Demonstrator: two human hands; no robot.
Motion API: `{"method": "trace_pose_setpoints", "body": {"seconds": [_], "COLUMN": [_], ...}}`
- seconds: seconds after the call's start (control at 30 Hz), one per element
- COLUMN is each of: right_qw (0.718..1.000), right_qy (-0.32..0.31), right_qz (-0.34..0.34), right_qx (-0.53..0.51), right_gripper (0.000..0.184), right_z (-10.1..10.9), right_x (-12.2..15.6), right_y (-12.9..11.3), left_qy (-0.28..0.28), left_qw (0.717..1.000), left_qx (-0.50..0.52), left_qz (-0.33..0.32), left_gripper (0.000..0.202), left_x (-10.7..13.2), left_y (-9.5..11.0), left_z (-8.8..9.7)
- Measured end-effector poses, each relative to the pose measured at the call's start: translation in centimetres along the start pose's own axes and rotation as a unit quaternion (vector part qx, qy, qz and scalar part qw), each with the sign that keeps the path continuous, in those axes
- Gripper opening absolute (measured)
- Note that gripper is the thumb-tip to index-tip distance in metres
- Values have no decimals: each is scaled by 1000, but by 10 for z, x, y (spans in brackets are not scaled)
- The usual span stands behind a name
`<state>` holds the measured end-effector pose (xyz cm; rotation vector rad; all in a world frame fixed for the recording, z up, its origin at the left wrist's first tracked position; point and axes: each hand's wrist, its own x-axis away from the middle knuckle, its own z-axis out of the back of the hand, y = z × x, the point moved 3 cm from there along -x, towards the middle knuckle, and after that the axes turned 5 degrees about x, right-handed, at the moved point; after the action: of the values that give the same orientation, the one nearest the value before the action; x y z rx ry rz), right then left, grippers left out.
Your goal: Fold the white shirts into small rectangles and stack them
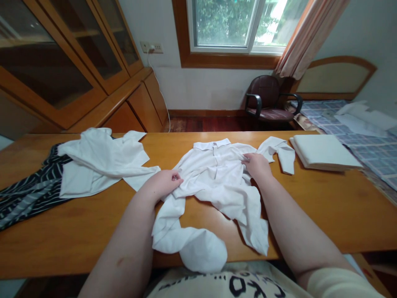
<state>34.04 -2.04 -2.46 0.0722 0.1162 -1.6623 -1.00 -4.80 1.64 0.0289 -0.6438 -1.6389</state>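
Observation:
A white collared shirt (217,165) lies crumpled on the wooden table in front of me, its collar toward the far edge. One sleeve curls down toward my body on the left; the other is bent out to the far right. My left hand (167,182) is closed at the shirt's left side, fingers pinching the cloth. On the opposite side, near the right shoulder, my right hand (256,164) grips the fabric between thumb and fingers. The shirt's lower part is bunched, with a flap hanging toward the near edge.
More white clothing (99,165) and a black-and-white striped garment (34,190) lie on the table (316,207) at left. A white folded stack (324,152) sits at right. Beyond are a cabinet (120,103), a chair (269,99) and a bed (366,145).

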Motion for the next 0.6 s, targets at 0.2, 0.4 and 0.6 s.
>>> {"method": "trace_pose_setpoints", "body": {"seconds": [0.2,0.4,0.6], "right_qw": [995,996,987], "right_qy": [98,-43,-90], "right_qz": [28,80,132], "right_qx": [-18,1,-10], "right_gripper": [32,47,41], "right_z": [22,26,17], "right_x": [12,23,18], "right_y": [-17,-37,-40], "left_qy": [53,89,194], "left_qw": [998,994,977], "left_qx": [-22,-36,-17], "left_qz": [-30,-45,-82], "left_gripper": [49,64,51], "left_x": [-5,-29,-36], "left_y": [-4,-23,-22], "left_z": [-3,-11,-6]}}
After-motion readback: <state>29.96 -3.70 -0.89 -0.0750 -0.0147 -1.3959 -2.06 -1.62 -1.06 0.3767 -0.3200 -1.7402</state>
